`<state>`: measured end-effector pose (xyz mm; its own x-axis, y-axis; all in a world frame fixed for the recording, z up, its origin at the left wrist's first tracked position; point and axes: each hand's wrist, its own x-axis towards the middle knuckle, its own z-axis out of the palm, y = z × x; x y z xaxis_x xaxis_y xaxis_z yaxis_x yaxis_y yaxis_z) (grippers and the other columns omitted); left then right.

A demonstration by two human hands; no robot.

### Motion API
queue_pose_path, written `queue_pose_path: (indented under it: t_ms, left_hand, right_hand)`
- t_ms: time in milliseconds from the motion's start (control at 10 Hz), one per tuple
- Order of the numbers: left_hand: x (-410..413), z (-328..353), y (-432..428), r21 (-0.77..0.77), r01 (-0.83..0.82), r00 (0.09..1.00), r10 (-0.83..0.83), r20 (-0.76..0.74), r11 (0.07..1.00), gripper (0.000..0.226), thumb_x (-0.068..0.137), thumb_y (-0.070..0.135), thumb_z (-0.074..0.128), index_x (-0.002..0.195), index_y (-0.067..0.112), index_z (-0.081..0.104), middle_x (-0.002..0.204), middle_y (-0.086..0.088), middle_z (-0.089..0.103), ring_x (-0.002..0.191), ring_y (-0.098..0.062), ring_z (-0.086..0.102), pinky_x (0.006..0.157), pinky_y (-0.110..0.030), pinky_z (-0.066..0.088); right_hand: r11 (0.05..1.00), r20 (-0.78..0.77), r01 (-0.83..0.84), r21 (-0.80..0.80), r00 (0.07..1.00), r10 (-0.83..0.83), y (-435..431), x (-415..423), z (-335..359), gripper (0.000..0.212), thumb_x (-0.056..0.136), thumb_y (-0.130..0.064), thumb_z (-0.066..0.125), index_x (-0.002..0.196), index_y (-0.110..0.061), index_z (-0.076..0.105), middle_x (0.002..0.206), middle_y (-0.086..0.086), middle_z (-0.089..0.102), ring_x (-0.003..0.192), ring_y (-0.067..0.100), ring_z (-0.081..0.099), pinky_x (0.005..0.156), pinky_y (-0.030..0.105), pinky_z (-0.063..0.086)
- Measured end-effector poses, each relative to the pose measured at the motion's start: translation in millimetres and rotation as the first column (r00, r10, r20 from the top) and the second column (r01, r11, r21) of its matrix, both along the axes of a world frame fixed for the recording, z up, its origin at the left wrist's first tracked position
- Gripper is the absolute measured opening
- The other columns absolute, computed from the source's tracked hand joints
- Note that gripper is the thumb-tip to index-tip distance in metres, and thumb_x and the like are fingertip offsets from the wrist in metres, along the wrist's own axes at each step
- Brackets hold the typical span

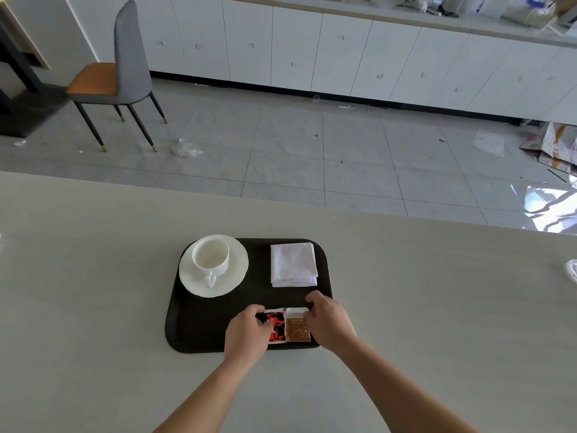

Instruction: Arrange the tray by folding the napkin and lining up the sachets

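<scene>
Sachets are the live concern: a red-and-black printed sachet (276, 326) and a brown-and-white paper sachet (298, 327) lie side by side, edges touching or nearly so, near the front edge of the dark rounded-rectangle plastic tray (199, 332), toward its right front corner. The left hand (246, 334) has its fingers curled onto the left side of the red one, partly covering it; the right hand (329, 323) is loosely bent, fingertips pressing the brown one's right edge. Neither seems to have lifted its sachet; both look like light pinches or nudges rather than firm grips.

The folded white cloth napkin (293, 264) sits squarely at the tray's right rear corner, so that part looks finished. A white ceramic cup (210, 256) on its white saucer (234, 276) fills the left rear corner, overhanging the rim slightly.

Pushing inward from both sides could make one light sachet ride up over the other or skew. A hard nudge toward the front edge might slide them over the low rim onto the pale counter (93, 276).
</scene>
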<state>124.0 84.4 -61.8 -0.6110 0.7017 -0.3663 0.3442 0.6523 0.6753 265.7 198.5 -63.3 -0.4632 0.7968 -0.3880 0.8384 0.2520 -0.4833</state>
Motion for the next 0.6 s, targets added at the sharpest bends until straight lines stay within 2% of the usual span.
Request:
queue_pose_path:
  t_ms: [200,400,500,600]
  left_hand:
    - [-1.8,2.6,-2.1,0.008,0.000,1.000,0.000,-0.001,1.000,0.036,0.087,0.021,0.063,0.122,0.018,0.060,0.076,0.007,0.062,0.074,-0.008,0.061,0.067,-0.022,0.048]
    - [-8.7,11.4,-8.0,-0.028,0.142,0.947,-0.144,-0.289,0.990,0.040,0.088,0.027,0.060,0.128,0.022,0.056,0.102,0.004,0.060,0.082,-0.008,0.058,0.064,-0.017,0.040]
    - [-13.7,17.6,-13.4,-0.124,0.251,0.844,-0.280,-0.457,0.960,0.043,0.089,0.033,0.057,0.131,0.023,0.052,0.109,0.002,0.060,0.088,-0.012,0.061,0.064,-0.022,0.044]
    - [-16.0,19.7,-17.9,-0.245,0.321,0.701,-0.403,-0.589,0.915,0.040,0.089,0.037,0.052,0.126,0.021,0.053,0.106,0.001,0.058,0.088,-0.016,0.058,0.070,-0.029,0.047]
  right_hand:
    - [1.000,-0.006,0.008,0.010,1.000,-0.008,0.2,0.7,4.7,0.034,0.098,-0.020,0.053,0.131,-0.019,0.051,0.114,0.002,0.064,0.100,0.019,0.061,0.069,0.022,0.043]
    - [0.998,-0.012,-0.025,0.059,1.000,0.026,5.8,-0.6,16.3,0.035,0.093,-0.025,0.057,0.128,-0.018,0.057,0.107,0.000,0.065,0.094,0.019,0.062,0.073,0.025,0.046]
    - [0.993,-0.008,-0.066,0.097,0.998,0.067,5.1,-1.9,22.2,0.035,0.094,-0.030,0.058,0.127,-0.019,0.057,0.110,0.000,0.064,0.096,0.019,0.062,0.076,0.028,0.049]
    - [0.982,-0.002,-0.133,0.137,0.991,0.134,4.7,-3.4,28.2,0.037,0.095,-0.032,0.057,0.130,-0.019,0.057,0.119,0.001,0.062,0.103,0.021,0.062,0.077,0.028,0.049]
